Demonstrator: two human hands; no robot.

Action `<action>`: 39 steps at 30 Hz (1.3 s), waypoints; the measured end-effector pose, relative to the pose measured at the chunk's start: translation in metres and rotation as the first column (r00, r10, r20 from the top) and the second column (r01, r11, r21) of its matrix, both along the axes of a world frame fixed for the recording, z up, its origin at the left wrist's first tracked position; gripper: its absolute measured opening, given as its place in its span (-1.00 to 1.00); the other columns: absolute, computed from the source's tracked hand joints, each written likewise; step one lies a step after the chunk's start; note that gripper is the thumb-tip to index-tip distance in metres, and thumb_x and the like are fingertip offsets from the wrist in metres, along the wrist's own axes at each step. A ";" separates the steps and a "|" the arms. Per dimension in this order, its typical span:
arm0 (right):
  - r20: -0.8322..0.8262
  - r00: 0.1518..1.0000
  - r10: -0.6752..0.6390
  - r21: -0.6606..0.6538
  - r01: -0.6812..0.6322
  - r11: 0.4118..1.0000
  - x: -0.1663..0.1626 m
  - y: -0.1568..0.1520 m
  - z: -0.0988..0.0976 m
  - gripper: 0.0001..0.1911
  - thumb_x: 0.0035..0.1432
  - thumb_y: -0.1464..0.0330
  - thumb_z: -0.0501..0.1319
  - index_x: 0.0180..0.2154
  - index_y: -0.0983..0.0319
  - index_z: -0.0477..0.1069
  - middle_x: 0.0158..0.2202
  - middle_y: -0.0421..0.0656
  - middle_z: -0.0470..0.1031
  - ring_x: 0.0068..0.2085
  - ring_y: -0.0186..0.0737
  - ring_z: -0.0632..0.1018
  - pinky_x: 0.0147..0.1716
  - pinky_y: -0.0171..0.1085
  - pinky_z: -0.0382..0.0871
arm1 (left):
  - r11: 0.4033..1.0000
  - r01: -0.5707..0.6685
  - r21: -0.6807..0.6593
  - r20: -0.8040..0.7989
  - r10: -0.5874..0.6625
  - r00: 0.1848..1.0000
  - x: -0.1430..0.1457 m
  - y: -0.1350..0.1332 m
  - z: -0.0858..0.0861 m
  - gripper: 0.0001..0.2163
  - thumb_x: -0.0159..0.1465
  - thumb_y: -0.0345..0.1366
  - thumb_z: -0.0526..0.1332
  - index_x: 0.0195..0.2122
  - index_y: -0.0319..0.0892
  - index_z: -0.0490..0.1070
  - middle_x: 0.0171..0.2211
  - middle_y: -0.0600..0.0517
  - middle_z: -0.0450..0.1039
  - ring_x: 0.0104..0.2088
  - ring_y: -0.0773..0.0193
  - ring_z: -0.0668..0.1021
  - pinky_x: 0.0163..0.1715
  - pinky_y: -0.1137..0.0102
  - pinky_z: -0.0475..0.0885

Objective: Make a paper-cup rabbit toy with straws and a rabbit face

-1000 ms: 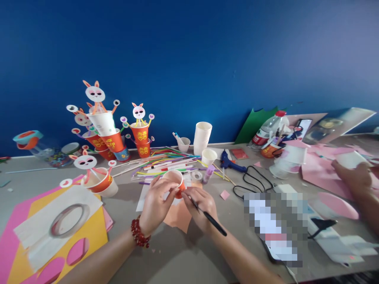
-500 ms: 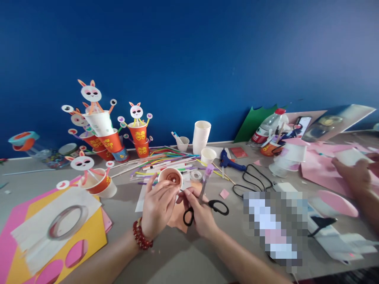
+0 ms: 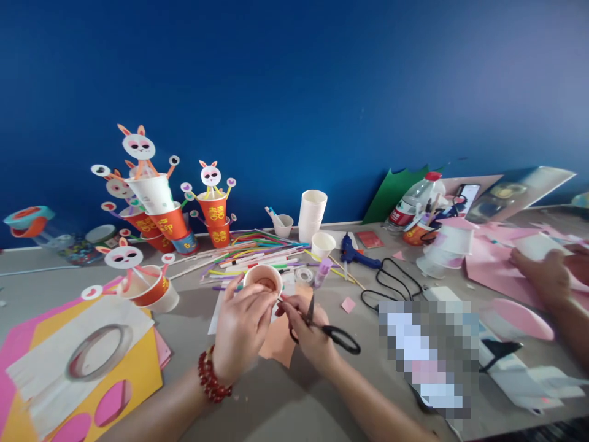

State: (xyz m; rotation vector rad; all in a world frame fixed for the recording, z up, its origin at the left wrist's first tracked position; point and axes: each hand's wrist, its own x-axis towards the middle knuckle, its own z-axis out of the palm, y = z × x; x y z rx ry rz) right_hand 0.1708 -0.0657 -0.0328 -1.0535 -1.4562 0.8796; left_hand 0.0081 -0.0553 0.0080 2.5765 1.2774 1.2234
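Observation:
Wrapped round a paper cup (image 3: 262, 274), my left hand (image 3: 243, 328) keeps the cup's open mouth tilted toward me; a red bead bracelet is on that wrist. My right hand (image 3: 313, 334) is closed on black-handled scissors (image 3: 341, 339), their blades partly showing above the knuckles. Its thumb and fingertips meet at the right edge of the cup, close to the left fingers; a thin pale piece there is too small to make out. Under the hands lies a sheet of orange paper (image 3: 281, 344).
Rabbit-faced cup figures (image 3: 216, 212) stand at the left. Behind the hands are coloured sticks (image 3: 248, 252), stacked white cups (image 3: 313, 215), a glue stick (image 3: 323, 270) and a blue glue gun (image 3: 354, 253) with a looping cord. At the right, another person's hands (image 3: 545, 276) hold something white.
The scissors have turned in my right hand, their blades now lower and steeper. My left hand has shifted slightly left and down with the cup, its fingers further over the mouth.

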 end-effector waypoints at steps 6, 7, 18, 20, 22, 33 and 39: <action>-0.485 0.872 -0.062 -0.372 -0.142 0.917 -0.015 -0.007 -0.001 -0.65 0.23 0.09 0.20 -0.42 0.22 0.46 -0.49 -0.16 0.53 -0.50 -0.30 0.43 -0.52 -0.37 0.27 | 0.974 0.010 0.225 -0.133 0.020 0.991 0.005 -0.002 -0.003 -0.78 0.33 -0.47 0.14 -0.05 -0.18 0.47 -0.22 -0.03 0.65 -0.13 0.11 0.62 0.23 -0.01 0.16; -0.499 0.864 -0.068 -0.380 -0.148 0.913 -0.014 -0.007 -0.002 -0.65 0.23 0.09 0.20 -0.42 0.21 0.46 -0.49 -0.17 0.53 -0.49 -0.29 0.44 -0.52 -0.37 0.27 | 0.975 0.011 0.220 -0.134 0.019 0.991 0.005 -0.002 -0.002 -0.78 0.33 -0.47 0.13 -0.06 -0.19 0.48 -0.23 -0.03 0.65 -0.13 0.11 0.62 0.23 -0.02 0.15; 0.160 0.987 -0.008 0.214 -0.027 0.976 0.010 0.006 0.005 -0.80 0.27 0.33 0.16 -0.34 0.09 0.55 -0.39 -0.19 0.59 -0.28 -0.11 0.59 0.09 -0.05 0.33 | 0.999 0.008 -0.043 -0.037 -0.010 0.999 -0.007 0.008 0.011 -0.68 0.33 -0.36 0.18 0.12 -0.10 0.33 -0.20 0.01 0.63 -0.16 0.16 0.61 0.23 0.00 0.18; 0.135 0.984 -0.112 0.165 0.090 0.982 0.010 0.004 0.006 -0.77 0.29 0.30 0.14 -0.38 0.12 0.54 -0.44 -0.16 0.56 -0.28 -0.09 0.59 -0.12 -0.14 0.43 | 0.998 -0.055 0.008 -0.006 0.055 0.998 -0.010 0.007 0.018 -0.44 0.29 -0.29 0.25 0.28 -0.19 0.12 0.02 -0.15 0.53 0.04 0.04 0.53 0.26 -0.05 0.12; 0.098 0.980 -0.175 0.063 0.170 0.983 0.011 0.002 0.006 -0.73 0.31 0.26 0.12 -0.39 0.14 0.51 -0.54 -0.19 0.47 -0.44 -0.17 0.53 -0.41 -0.26 0.39 | 0.996 -0.084 0.033 0.073 0.082 0.994 -0.014 0.003 0.025 -0.41 0.26 -0.27 0.28 0.28 -0.19 0.13 0.15 -0.21 0.41 0.16 -0.03 0.42 0.25 -0.04 0.16; 0.013 0.996 -0.087 -0.097 0.088 0.991 0.011 0.004 0.000 -0.67 0.31 0.17 0.12 -0.41 0.22 0.45 -0.57 -0.24 0.32 -0.53 -0.32 0.34 -0.53 -0.33 0.21 | 0.448 0.673 -0.588 0.808 0.292 0.512 -0.016 0.000 0.024 -0.84 0.30 -0.30 0.24 -0.18 -0.21 0.58 -0.27 -0.08 0.60 -0.25 0.24 0.60 -0.13 0.31 0.52; -0.008 1.000 -0.022 -0.146 0.020 0.989 0.009 0.003 -0.001 -0.65 0.29 0.13 0.14 -0.41 0.23 0.45 -0.53 -0.20 0.44 -0.53 -0.32 0.38 -0.52 -0.35 0.24 | 0.313 0.807 -0.501 0.835 0.417 0.358 -0.013 -0.001 0.020 -0.85 0.24 -0.31 0.32 -0.23 -0.25 0.62 -0.31 -0.09 0.59 -0.32 0.30 0.57 -0.19 0.40 0.49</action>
